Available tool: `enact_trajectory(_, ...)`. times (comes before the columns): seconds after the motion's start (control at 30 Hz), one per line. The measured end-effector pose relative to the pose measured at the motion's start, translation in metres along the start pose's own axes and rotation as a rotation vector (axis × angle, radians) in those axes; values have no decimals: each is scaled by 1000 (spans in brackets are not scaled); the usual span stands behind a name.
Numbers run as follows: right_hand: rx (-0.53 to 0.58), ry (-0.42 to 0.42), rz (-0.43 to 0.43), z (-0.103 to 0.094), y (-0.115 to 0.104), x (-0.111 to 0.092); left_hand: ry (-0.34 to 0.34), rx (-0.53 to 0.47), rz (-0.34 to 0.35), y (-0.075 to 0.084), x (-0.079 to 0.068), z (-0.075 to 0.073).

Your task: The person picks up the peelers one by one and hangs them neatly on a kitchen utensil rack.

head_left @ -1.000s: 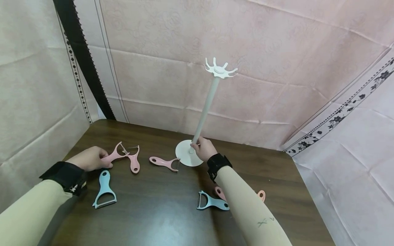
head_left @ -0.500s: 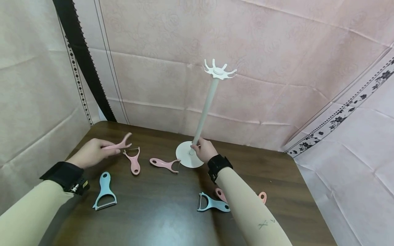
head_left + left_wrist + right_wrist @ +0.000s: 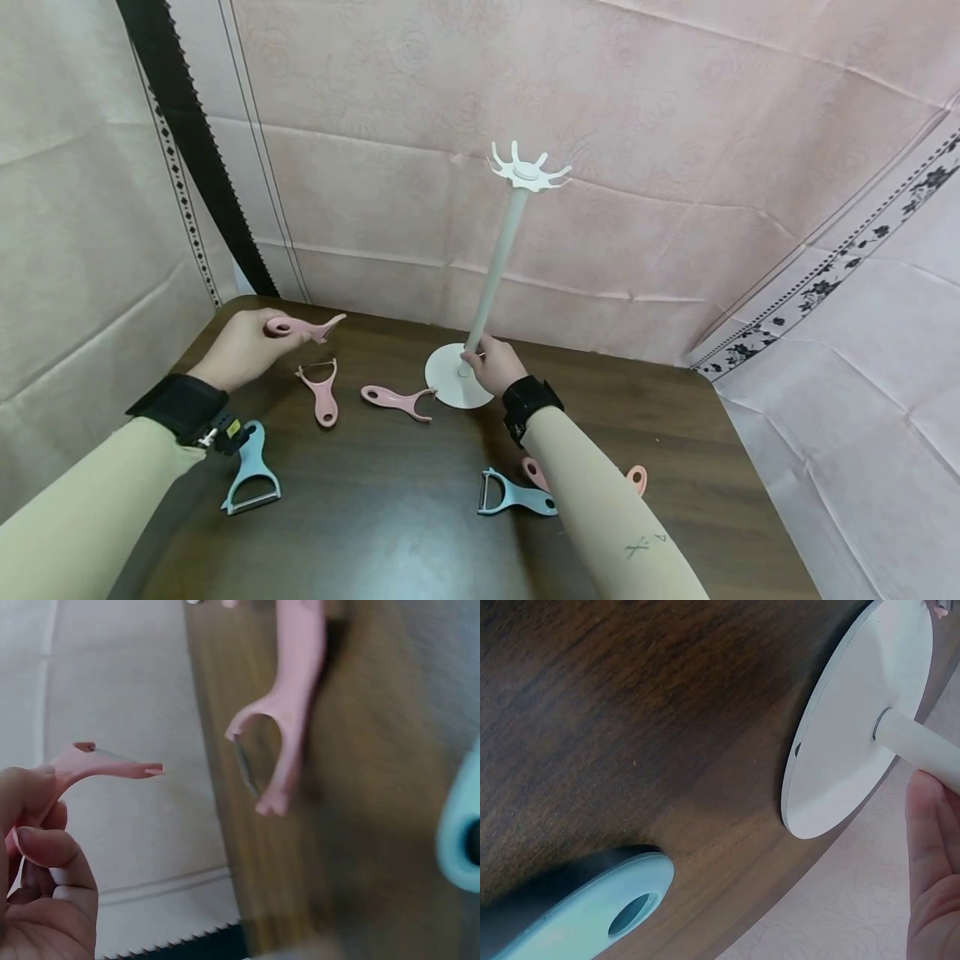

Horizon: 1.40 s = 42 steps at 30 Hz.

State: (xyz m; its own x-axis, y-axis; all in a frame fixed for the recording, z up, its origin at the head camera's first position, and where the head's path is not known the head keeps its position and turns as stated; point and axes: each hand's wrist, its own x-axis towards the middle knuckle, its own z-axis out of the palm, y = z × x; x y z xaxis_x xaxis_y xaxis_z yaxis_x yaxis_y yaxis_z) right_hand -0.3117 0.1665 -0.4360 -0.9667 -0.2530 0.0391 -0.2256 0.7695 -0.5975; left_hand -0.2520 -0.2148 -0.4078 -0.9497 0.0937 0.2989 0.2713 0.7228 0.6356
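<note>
My left hand (image 3: 251, 346) pinches a pink peeler (image 3: 303, 327) by its handle, raised over the table's back left; its forked head and thin blade point away from the fingers in the left wrist view (image 3: 105, 763). Below it a second pink peeler (image 3: 322, 396) lies on the table. My right hand (image 3: 497, 365) grips the lower pole of a white stand (image 3: 498, 258), just above its round base (image 3: 855, 742). Bare curved hooks (image 3: 527, 171) ring the stand's top. Another pink peeler (image 3: 397, 402) lies left of the base, its head close to the rim.
A blue peeler (image 3: 252, 471) lies by the left wrist strap. Another blue peeler (image 3: 517, 496) rests at the right forearm, which partly covers a pink peeler (image 3: 535, 472) and an orange-pink handle (image 3: 637, 478). Cloth-covered walls stand behind the brown table (image 3: 375, 517) and at both sides.
My left hand has lifted the pink peeler off the table, away from the other pink one, turning it and moving up and slightly right. The right hand keeps its hold on the pole.
</note>
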Motion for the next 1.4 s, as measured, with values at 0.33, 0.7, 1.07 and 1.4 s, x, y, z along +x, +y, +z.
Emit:
enact_trajectory(0.33,-7,7,-9,2,-2,0,44,-108,16,53,36,-7)
enact_trajectory(0.7,-12,1,3,8,-3,2,56,-193,63,111,70,-11)
enact_trajectory(1.07,-32,15,-14,1,0,-3,85,-259,142,140,90,-4)
enact_trajectory(1.4,-17,6,-5,2,2,1,17,-307,201,191,115,-2)
